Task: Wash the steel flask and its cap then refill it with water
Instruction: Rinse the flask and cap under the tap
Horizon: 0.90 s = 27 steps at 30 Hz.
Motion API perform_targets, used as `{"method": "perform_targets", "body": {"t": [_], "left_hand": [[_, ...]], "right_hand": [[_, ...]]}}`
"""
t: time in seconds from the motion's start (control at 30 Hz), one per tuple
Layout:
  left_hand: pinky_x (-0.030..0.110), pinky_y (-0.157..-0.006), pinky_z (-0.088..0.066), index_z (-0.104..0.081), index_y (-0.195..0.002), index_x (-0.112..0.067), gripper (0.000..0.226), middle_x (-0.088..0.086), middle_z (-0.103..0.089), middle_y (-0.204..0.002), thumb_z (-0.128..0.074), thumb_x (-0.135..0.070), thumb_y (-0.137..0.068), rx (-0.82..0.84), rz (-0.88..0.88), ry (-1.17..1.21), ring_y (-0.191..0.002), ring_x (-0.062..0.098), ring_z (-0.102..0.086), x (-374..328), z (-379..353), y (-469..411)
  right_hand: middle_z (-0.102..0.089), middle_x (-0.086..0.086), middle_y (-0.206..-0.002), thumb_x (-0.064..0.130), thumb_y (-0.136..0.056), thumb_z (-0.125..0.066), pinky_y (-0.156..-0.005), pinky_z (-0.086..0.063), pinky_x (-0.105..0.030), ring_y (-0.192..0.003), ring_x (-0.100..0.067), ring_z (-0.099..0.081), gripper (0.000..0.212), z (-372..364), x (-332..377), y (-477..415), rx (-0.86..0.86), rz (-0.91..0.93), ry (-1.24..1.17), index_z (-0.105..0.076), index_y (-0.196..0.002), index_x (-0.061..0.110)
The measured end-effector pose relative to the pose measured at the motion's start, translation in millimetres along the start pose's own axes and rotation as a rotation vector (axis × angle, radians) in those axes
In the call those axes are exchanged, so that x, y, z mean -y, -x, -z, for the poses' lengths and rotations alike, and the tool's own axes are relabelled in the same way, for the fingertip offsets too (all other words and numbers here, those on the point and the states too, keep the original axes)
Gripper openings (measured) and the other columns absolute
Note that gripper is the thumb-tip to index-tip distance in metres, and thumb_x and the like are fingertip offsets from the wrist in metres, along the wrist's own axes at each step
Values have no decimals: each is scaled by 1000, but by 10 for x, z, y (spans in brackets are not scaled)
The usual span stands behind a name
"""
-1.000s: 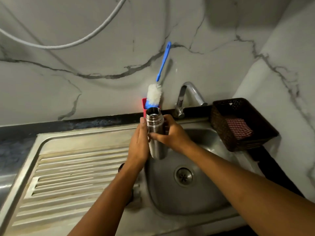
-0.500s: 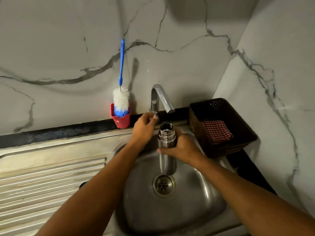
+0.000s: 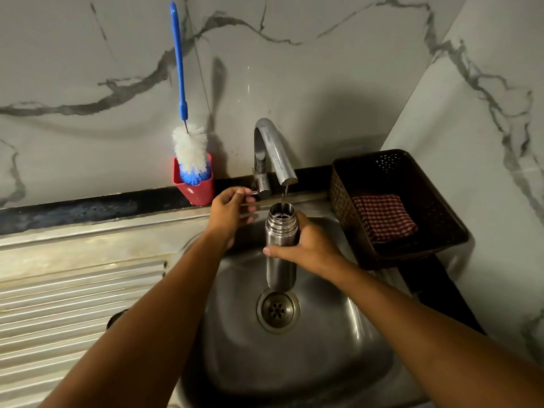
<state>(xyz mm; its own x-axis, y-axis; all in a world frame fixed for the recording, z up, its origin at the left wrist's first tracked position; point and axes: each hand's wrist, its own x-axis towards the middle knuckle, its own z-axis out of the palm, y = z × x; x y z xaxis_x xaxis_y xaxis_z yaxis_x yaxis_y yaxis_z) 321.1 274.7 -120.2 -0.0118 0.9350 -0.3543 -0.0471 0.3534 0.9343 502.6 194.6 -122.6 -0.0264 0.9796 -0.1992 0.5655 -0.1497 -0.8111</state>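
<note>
Two hands work over the stainless steel sink basin (image 3: 338,348). Above its round drain (image 3: 277,309), my right hand (image 3: 309,248) wraps around the middle of the slim cylindrical steel flask (image 3: 281,228). It holds the flask upright and capless, the open mouth directly under the spout. Further back, my left hand (image 3: 229,210) pinches the small lever (image 3: 254,192) of the curved chrome tap (image 3: 273,151) at the basin's back edge. A thin stream of water (image 3: 283,195) falls into the flask. To do this well, I judge I should hold the mouth centred under the stream and the flask plumb, and close the lever before it overflows. Beyond the basin's back left corner, a blue-handled white bottle brush (image 3: 190,145) stands in a red plastic cup (image 3: 195,189). No brand, label or writing is readable anywhere.
</note>
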Motion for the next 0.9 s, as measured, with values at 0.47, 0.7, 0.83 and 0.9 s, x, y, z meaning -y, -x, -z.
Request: {"method": "perform_targets", "body": {"t": [0.47, 0.7, 0.83, 0.9], "left_hand": [[33, -85, -55, -73, -123, -15, 46, 5, -79, -114, -40, -46, -111, 85, 154, 49, -109, 18, -72, 455, -119, 687], [31, -91, -51, -75, -121, -19, 61, 1, -78, -116, -30, -57, -109, 129, 199, 54, -115, 16, -68, 403, -186, 772], [31, -90, -52, -75, -123, -19, 64, 2, -78, -117, -29, -61, -108, 144, 216, 48, -113, 18, -69, 400, -192, 773], [29, -86, -52, -74, -126, -18, 64, 2, -78, -117, -29, -60, -108, 139, 211, 42, -113, 16, -69, 423, -191, 774]], "right_hand": [[-71, 15, -114, 58, -53, -88, -93, -58, -39, -106, -3, -67, 82, -221, -100, 83, -2, -43, 12, -55, -126, 38], [-72, 13, -111, 61, -57, -84, -86, -60, -40, -100, -8, -68, 79, -210, -103, 138, -59, -52, 140, -55, -126, 37], [-72, 11, -108, 60, -57, -83, -83, -59, -39, -97, -12, -69, 76, -252, -119, 148, -61, -57, 188, -55, -124, 37], [-72, 11, -108, 55, -60, -86, -83, -59, -36, -97, -11, -69, 75, -285, -131, 146, -56, -86, 165, -57, -126, 35]]}}
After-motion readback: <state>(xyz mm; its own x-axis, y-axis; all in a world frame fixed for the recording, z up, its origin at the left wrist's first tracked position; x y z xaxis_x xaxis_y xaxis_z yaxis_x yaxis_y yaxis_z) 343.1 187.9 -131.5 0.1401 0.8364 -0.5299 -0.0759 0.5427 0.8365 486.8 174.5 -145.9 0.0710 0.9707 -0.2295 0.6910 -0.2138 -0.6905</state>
